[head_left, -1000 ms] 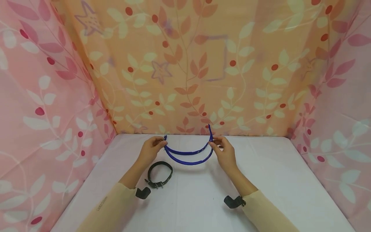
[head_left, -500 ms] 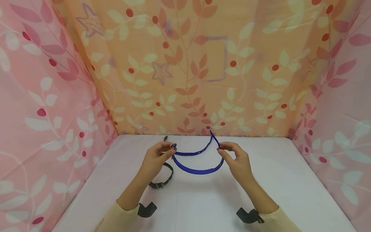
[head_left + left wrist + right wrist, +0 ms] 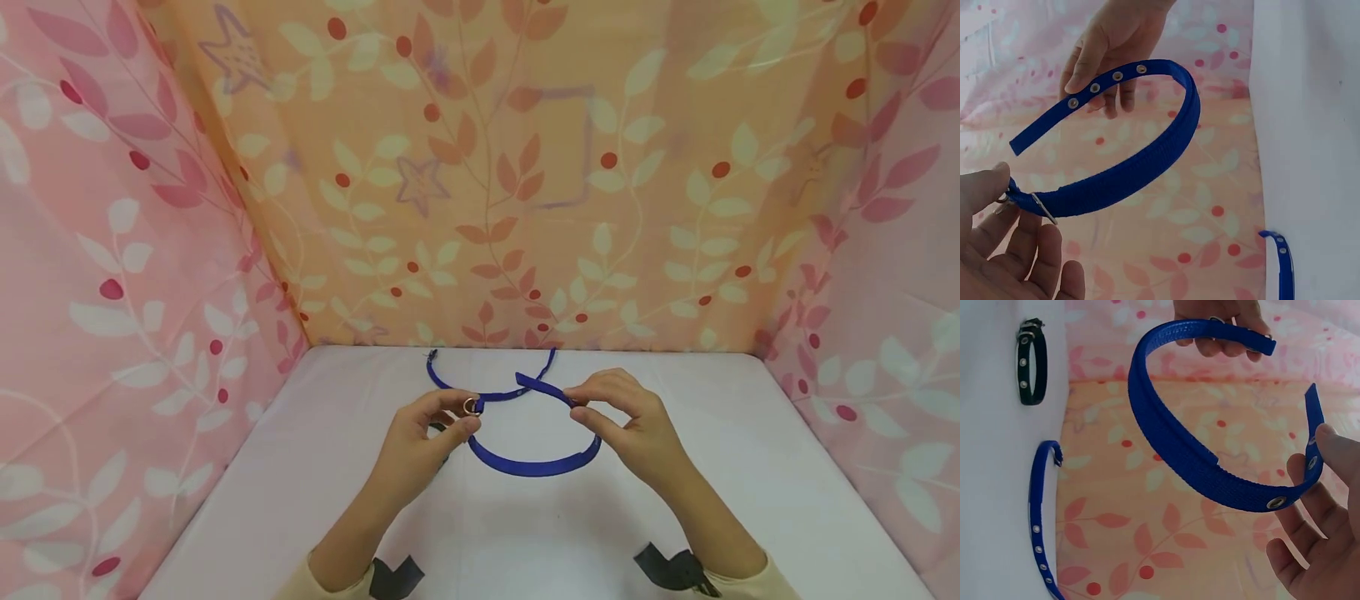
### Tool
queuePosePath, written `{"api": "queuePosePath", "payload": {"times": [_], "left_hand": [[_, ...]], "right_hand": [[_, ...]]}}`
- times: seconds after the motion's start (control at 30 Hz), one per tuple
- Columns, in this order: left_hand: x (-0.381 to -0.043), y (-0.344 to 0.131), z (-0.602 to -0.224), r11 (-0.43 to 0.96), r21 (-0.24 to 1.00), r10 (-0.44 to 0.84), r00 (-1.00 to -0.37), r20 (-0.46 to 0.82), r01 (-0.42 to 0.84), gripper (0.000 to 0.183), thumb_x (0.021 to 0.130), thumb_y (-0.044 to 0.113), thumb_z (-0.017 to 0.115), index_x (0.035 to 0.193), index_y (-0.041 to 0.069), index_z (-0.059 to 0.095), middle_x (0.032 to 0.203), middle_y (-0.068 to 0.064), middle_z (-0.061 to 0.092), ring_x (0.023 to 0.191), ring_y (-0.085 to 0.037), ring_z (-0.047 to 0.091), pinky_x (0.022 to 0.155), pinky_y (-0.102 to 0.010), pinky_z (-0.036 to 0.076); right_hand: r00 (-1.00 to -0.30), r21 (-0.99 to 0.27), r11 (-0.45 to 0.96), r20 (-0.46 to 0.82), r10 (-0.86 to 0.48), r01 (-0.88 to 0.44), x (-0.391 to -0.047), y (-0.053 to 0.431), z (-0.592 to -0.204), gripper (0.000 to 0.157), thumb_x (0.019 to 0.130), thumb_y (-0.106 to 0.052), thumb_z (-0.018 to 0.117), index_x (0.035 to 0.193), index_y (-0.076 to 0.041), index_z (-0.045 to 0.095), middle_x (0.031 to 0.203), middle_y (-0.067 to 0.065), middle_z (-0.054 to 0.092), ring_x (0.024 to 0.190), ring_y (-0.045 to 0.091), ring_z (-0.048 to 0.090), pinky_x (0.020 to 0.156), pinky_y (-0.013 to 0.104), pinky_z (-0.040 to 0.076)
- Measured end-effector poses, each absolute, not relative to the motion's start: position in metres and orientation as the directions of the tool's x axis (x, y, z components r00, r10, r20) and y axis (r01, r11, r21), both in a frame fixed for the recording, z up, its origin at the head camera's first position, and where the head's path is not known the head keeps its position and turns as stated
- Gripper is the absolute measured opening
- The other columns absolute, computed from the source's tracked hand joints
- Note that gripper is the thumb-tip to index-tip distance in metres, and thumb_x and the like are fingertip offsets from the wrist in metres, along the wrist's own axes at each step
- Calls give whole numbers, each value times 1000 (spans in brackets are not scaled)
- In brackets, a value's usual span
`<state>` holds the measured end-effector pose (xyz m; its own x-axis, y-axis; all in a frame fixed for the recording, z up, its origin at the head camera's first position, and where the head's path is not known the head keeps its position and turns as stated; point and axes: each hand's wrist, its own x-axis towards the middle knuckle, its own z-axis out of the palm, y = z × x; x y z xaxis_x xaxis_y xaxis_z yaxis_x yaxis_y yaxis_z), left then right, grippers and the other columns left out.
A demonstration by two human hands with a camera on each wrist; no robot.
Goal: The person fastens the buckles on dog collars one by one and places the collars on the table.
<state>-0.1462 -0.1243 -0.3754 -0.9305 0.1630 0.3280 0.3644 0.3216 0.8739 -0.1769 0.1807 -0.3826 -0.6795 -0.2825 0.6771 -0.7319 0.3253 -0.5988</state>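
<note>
A blue buckle collar (image 3: 534,468) is stretched in an unfastened loop between my two hands above the table. My left hand (image 3: 423,446) pinches its buckle end, where a metal ring shows. Thumb and fingers of my right hand (image 3: 633,421) pinch the strap by the eyelets (image 3: 1095,88), and the free tip (image 3: 528,380) points toward the left hand, apart from the buckle. Another blue collar (image 3: 1036,494) lies unfastened at the back of the table. In the head view my left hand hides most of a black collar (image 3: 1024,374), which the right wrist view shows as a closed ring.
The table (image 3: 247,500) has a white cover. Patterned cloth walls stand at the back (image 3: 645,275), left (image 3: 172,350) and right. Black wrist mounts (image 3: 396,577) sit at both sleeve cuffs.
Both hands have drawn nearer with one blue collar, leaving the other blue collar behind. The right hand has moved right, and the strap's tip has swung toward the left hand.
</note>
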Motion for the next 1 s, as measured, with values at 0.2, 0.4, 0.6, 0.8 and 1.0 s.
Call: {"api": "queuePosePath", "payload": {"times": [0.2, 0.4, 0.6, 0.8, 1.0], "left_hand": [[-140, -123, -379, 291, 872, 187, -918, 350, 392, 24, 94, 24, 77, 118, 25, 75, 103, 3, 69, 97, -23, 64, 83, -28, 57], [-142, -123, -381, 322, 859, 187, -916, 354, 397, 24, 95, 31, 75, 119, 33, 75, 106, 10, 69, 103, -15, 62, 88, -29, 55], [-143, -121, -382, 362, 812, 238, -888, 394, 458, 26, 97, 36, 72, 123, 38, 72, 110, 17, 68, 106, -12, 59, 90, -36, 55], [-139, -119, -382, 422, 750, 263, -860, 436, 509, 26, 98, 37, 69, 124, 38, 72, 110, 21, 65, 108, -9, 56, 88, -31, 53], [-137, -117, -383, 456, 717, 270, -849, 454, 528, 27, 98, 38, 69, 125, 36, 72, 106, 22, 63, 105, -7, 54, 85, -29, 50]], "right_hand": [[-537, -466, 271, 763, -359, -842, -178, 179, -379, 45, 74, 9, 85, 110, -17, 79, 100, -4, 72, 106, 15, 60, 91, 18, 48], [-552, -444, 334, 724, -414, -832, -173, 179, -379, 41, 77, 1, 87, 110, -22, 78, 102, -9, 71, 107, 13, 58, 91, 16, 47], [-561, -424, 376, 698, -444, -824, -167, 176, -375, 38, 79, -5, 87, 109, -26, 78, 100, -14, 69, 106, 12, 57, 91, 18, 45], [-557, -413, 381, 693, -458, -827, -164, 168, -376, 36, 79, -8, 88, 109, -27, 78, 99, -16, 68, 106, 11, 57, 91, 21, 45], [-559, -420, 374, 689, -462, -827, -163, 166, -378, 35, 80, -9, 88, 108, -28, 78, 98, -17, 68, 105, 11, 58, 92, 24, 44]]}}
